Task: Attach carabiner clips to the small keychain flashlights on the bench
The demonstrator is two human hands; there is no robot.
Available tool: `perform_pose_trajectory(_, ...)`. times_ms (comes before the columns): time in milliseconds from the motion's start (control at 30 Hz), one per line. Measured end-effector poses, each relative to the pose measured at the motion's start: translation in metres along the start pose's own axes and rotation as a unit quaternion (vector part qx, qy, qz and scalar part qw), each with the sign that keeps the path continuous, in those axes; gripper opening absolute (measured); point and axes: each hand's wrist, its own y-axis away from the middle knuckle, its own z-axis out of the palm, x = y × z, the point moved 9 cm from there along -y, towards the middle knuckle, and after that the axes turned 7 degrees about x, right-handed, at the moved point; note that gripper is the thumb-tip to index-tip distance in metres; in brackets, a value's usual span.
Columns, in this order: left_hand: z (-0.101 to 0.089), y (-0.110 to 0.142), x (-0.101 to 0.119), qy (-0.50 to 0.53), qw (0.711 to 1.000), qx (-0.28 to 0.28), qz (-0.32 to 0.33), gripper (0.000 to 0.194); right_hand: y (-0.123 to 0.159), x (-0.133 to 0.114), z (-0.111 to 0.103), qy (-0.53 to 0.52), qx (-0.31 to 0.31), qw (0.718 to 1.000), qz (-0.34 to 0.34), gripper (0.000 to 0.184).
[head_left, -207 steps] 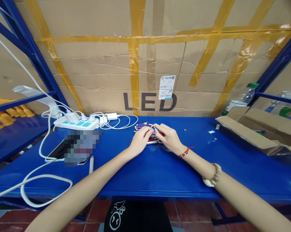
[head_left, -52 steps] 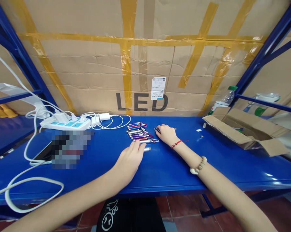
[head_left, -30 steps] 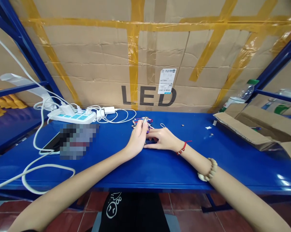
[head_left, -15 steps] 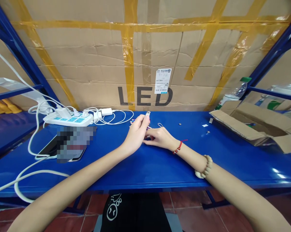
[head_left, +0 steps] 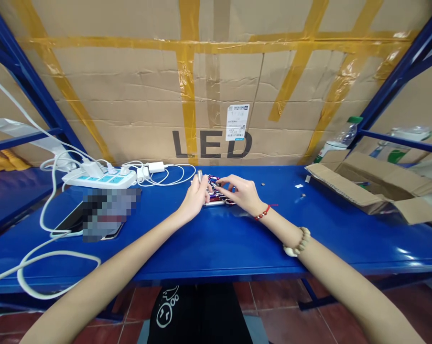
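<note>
In the head view, the left grip (head_left: 194,197) is curled around a silver tube (head_left: 200,175) poking up above it, while the right grip (head_left: 247,193) is narrow, its contents unclear, beside coloured metal tubes (head_left: 219,199) lying between both grips on the tabletop (head_left: 219,248).

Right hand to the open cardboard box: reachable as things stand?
Probably yes: only a few small bits lie between the right hand and the cardboard box, whose top is open.

Silver metal tube (head_left: 200,175), shiny end up, held in left hand (head_left: 194,197). Small slim metal tubes (head_left: 216,200), mixed red, blue, silver, clips at right ends, lying bunched on blue tabletop (head_left: 201,243), partly hidden.
</note>
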Motion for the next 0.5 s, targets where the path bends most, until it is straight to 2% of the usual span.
perform_pose_trajectory(133, 0.015, 0.005, -0.004, 0.057, 0.996, -0.053, -0.047, 0.026, 0.001, -0.005, 0.003, -0.029, -0.009, 0.999, -0.021, 0.028)
perform_pose_trajectory(333, 0.013, 0.004, -0.005, 0.088, 0.994, -0.040, -0.043, 0.032, 0.001, -0.004, 0.003, -0.056, -0.002, 0.998, -0.022, 0.027)
perform_pose_trajectory(500, 0.015, 0.004, -0.005, 0.111, 0.990, -0.061, -0.057, 0.032, 0.000, -0.006, 0.002, -0.076, 0.002, 0.997, -0.019, 0.027)
